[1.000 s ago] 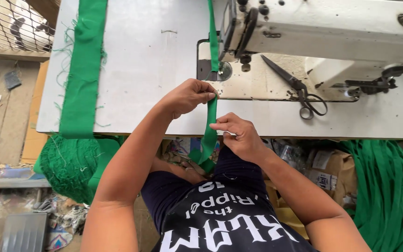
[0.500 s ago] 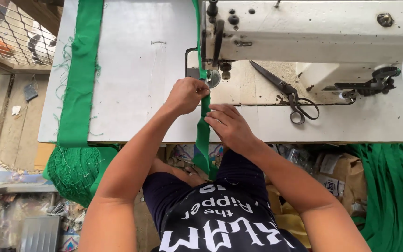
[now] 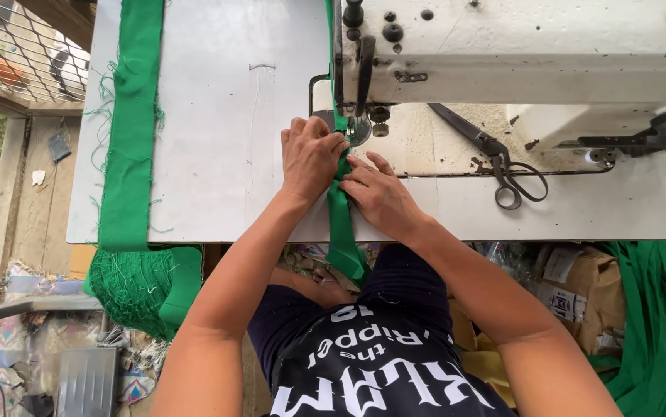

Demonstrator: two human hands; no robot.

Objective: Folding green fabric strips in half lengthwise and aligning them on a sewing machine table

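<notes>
Left hand (image 3: 311, 157) and right hand (image 3: 379, 197) pinch a narrow green strip (image 3: 340, 224) flat before the sewing machine (image 3: 518, 46); bare bench (image 3: 233, 139) lies left.

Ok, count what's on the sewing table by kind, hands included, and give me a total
Green fabric strips: 2, narrow strip and wide strip
Scissors: 1
Sewing machine: 1
Hands: 2, left hand and right hand
Total: 6
</notes>
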